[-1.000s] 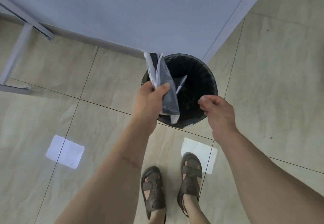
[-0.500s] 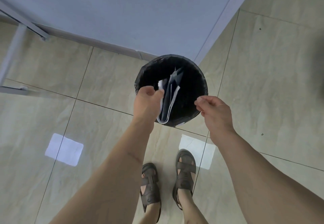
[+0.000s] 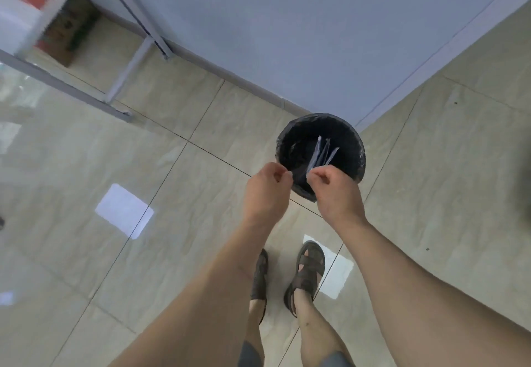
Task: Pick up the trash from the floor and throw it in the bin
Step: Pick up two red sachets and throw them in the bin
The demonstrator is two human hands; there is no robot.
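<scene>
Two empty hands (image 3: 265, 191) — trash (image 3: 320, 155) in bin (image 3: 355, 143)

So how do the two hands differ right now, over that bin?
The left hand sits beside the bin's near rim, mostly over floor tile; the right hand overlaps the bin's opening. The left hand's fingertips are clear of the folded plastic trash in the bin; the right hand's fingertips meet its lower end, though contact is unclear. Both are bare, loosely curled, and at about the same height.
</scene>
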